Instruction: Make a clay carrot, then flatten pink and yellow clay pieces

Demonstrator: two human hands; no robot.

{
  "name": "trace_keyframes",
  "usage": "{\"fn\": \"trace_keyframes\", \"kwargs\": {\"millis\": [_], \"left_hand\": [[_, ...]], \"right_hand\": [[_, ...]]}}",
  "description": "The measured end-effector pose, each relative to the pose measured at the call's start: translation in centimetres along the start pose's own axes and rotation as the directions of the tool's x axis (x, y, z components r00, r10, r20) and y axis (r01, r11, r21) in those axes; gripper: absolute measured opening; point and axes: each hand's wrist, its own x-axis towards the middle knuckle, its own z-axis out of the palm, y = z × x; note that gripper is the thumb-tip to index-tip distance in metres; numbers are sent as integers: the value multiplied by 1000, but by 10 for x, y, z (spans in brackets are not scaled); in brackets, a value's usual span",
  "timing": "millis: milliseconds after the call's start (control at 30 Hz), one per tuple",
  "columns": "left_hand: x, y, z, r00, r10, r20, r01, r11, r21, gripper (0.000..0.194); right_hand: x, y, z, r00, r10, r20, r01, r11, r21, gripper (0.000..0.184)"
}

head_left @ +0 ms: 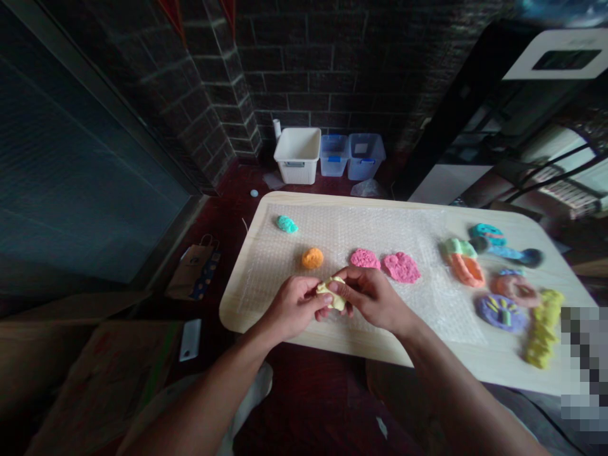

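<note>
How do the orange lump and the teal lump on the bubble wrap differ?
The orange lump is rounded, while the teal lump is longer and narrower. The orange lump lies nearer the hands; the teal lump sits farther off, toward the table's far edge. Both rest on the bubble wrap, and neither is held.

Dark brick wall (pixel 327 82), reddish floor (pixel 308 392).

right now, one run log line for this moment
left hand: on pale yellow lump | right hand: on same lump | nearby: orange lump, two pink lumps on bubble wrap
</note>
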Motion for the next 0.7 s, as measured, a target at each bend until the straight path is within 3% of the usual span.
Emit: {"fn": "trace_keyframes", "kwargs": {"millis": [133, 267, 533, 600, 700], "left_hand": [[0, 5, 3, 1000, -4, 0, 4, 993, -121, 30], [2, 2, 8, 997, 17, -71, -31, 979, -201, 37], [-1, 2, 3, 972, 171, -164, -131, 965, 229, 38], [-2, 4, 6, 966, 166, -196, -134, 977, 169, 38], [0, 0, 17, 960, 60, -273, -106, 982, -156, 36]], "right_hand": [[3, -3, 1, 999, -9, -45, 14, 993, 113, 48], [4, -2, 4, 993, -40, -114, 47, 997, 63, 48], [1, 5, 7, 999, -28, -33, 20, 978, -206, 52], [2, 5, 11, 996, -68, -50, 53, 966, -254, 55], [3, 5, 23, 970, -192, -152, 132, 933, -335, 54]]}}
